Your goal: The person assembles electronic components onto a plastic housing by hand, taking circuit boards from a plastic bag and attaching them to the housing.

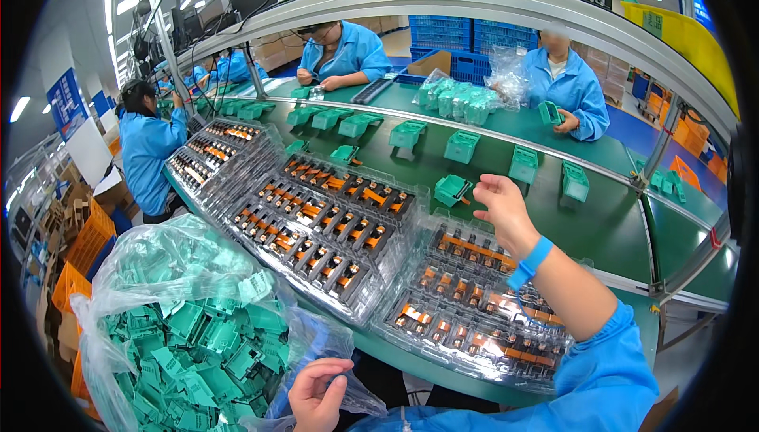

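Observation:
My right hand (504, 209) reaches over the green conveyor belt, its fingers apart and nothing visible between them. Just left of its fingertips lies a green plastic housing (452, 190) with a dark and orange part in it. A blue band (530, 263) circles my right wrist. Low in the view, my left hand (318, 396) is loosely curled, thumb apart from the fingers, with nothing seen in it. It is beside a clear plastic bag (182, 250) full of green plastic housings (202, 353). Between my hands stands a clear tray (474, 305) of black, orange and copper-coloured parts.
More part-filled trays (316, 226) are stacked to the left along the belt (609, 230). Several green housings (462, 146) sit on the belt. A metal frame (443, 1) crosses overhead. Co-workers in blue (565, 88) are at the far side, near bagged green parts (458, 100).

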The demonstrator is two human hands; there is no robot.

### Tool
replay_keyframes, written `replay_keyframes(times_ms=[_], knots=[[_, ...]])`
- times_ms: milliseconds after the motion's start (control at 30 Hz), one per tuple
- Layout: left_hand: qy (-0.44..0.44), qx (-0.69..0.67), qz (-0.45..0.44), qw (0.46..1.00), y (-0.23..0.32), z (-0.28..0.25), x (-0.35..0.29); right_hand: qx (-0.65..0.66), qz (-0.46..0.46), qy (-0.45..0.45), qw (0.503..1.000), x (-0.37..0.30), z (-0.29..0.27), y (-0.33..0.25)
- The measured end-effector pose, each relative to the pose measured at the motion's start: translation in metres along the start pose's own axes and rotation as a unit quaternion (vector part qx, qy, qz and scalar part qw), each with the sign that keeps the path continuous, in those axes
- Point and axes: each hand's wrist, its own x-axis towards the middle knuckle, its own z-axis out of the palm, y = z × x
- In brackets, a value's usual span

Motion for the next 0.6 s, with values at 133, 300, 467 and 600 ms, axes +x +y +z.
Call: replay_keyframes(times_ms=[133, 300, 467, 600], knots=[[-0.045, 0.042, -0.018, 0.998, -0.014, -0.005, -0.004, 0.000, 0.016, -0.215, 0.976, -0.055, -0.014, -0.030], [-0.076, 0.098, -0.008, 0.992, -0.022, 0.013, 0.005, -0.155, 0.026, -0.437, 0.885, -0.108, -0.009, -0.005], [-0.118, 0.267, 0.094, 0.952, -0.009, 0.024, 0.004, -0.332, -0.113, -0.428, 0.833, -0.119, 0.017, 0.058], [-0.140, 0.226, 0.156, 0.951, 0.002, 0.011, -0.003, -0.354, -0.130, -0.380, 0.845, -0.119, 0.028, 0.067]])
